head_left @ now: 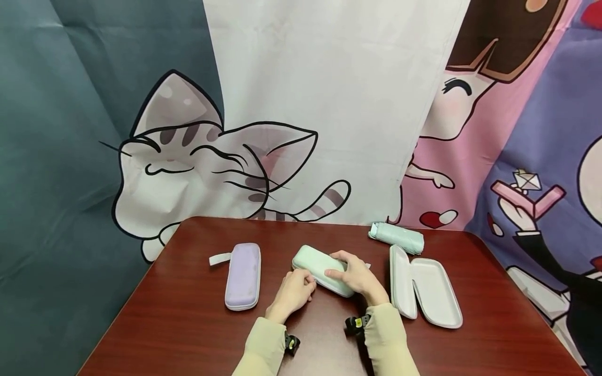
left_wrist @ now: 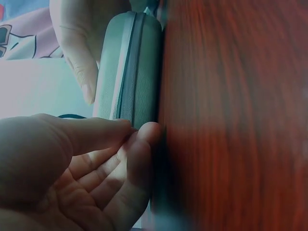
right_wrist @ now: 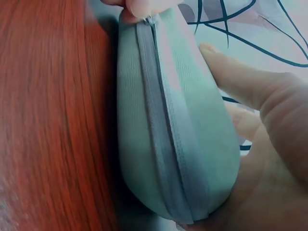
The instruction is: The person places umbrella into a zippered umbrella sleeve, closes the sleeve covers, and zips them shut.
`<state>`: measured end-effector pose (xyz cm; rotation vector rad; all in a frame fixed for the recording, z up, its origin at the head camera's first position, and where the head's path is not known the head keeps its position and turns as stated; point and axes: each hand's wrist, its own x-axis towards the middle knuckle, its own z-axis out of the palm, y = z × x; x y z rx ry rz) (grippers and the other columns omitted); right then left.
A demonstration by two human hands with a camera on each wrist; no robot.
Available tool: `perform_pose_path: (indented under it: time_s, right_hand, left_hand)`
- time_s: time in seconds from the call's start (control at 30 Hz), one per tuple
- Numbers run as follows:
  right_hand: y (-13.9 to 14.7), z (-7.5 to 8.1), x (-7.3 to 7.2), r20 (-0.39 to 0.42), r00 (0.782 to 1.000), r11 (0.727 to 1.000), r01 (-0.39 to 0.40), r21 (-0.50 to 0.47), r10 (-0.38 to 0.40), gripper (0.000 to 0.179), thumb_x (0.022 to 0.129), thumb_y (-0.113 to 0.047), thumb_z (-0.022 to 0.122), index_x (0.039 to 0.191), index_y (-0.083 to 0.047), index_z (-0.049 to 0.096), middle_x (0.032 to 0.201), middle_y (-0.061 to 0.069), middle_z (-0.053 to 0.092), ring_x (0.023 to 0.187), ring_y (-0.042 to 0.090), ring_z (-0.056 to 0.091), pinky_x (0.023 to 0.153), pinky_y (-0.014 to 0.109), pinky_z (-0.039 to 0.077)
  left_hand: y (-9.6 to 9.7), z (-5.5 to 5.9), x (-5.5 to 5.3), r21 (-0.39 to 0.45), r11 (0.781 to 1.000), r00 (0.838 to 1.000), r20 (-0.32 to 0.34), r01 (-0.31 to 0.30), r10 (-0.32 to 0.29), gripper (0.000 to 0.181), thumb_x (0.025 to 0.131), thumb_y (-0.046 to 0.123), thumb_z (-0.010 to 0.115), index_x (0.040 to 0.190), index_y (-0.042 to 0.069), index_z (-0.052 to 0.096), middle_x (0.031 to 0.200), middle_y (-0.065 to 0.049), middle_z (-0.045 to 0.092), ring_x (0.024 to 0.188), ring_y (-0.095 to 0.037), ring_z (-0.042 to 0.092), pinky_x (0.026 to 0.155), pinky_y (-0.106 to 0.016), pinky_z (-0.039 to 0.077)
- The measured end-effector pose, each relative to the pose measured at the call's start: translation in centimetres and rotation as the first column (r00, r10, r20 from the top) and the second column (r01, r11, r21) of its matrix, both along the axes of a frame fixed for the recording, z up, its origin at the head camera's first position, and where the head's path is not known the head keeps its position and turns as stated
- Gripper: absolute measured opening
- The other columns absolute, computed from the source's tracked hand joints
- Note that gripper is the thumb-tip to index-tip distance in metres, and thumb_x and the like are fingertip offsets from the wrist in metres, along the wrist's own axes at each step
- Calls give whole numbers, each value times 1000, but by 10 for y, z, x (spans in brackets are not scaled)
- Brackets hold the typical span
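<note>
Fingers of the right hand [head_left: 356, 275] and the left hand [head_left: 292, 293] are both narrowed over the desk [head_left: 164, 324], which carries an open white case [head_left: 437, 292] at right, a green case [head_left: 311, 261] at centre, a purple case [head_left: 243, 277] at left and an umbrella [head_left: 397, 237] behind the white case. The right hand grips the green case's right end; the left hand pinches its zip pull [right_wrist: 149, 20] at the left end.
</note>
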<state>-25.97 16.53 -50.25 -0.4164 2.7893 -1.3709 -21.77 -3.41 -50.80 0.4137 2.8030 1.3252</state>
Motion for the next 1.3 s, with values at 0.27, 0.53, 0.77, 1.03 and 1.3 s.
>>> perform_pose_path:
  time_s: [0.27, 0.53, 0.77, 1.03, 1.3]
  right_hand:
    - [-11, 8, 3, -14, 996, 994, 84, 74, -83, 41, 83, -29, 79, 117, -12, 64, 119, 8, 64, 115, 32, 55, 103, 71, 16]
    - [-27, 6, 9, 5, 990, 985, 141, 104, -142, 45, 87, -33, 75, 122, -9, 60, 119, 14, 61, 110, 33, 55, 92, 53, 40]
    - [-35, 4, 9, -30, 984, 979, 176, 104, -173, 46, 89, -32, 72, 124, -7, 57, 121, 20, 58, 112, 36, 52, 92, 54, 39]
    - [-38, 4, 12, -42, 983, 973, 184, 141, -180, 48, 90, -34, 70, 125, -5, 56, 116, 20, 58, 108, 38, 53, 89, 52, 41]
    - [-41, 10, 17, -43, 978, 959, 209, 193, -204, 52, 92, -36, 68, 128, -2, 53, 112, 21, 56, 103, 40, 55, 85, 52, 43]
  left_hand:
    - [3, 4, -4, -5, 1000, 999, -21, 28, -28, 13, 90, 6, 65, 77, 8, 65, 55, 3, 60, 47, -7, 54, 51, -26, 43]
    - [5, 0, 4, -1, 999, 998, -15, 53, -53, 16, 90, 5, 66, 75, 8, 65, 54, 3, 60, 48, -6, 53, 52, -25, 43]
    - [7, 2, 6, 5, 998, 997, -34, 66, -66, 16, 89, 4, 66, 74, 8, 64, 53, 1, 60, 48, -7, 52, 51, -26, 42]
    - [8, 0, 6, 1, 996, 996, -33, 87, -87, 16, 89, 6, 66, 74, 10, 65, 53, 6, 60, 47, -5, 54, 51, -24, 42]
    - [11, 4, 9, 6, 989, 989, -20, 146, -146, 13, 86, 2, 66, 75, 9, 67, 54, 4, 61, 45, -4, 56, 54, -24, 45]
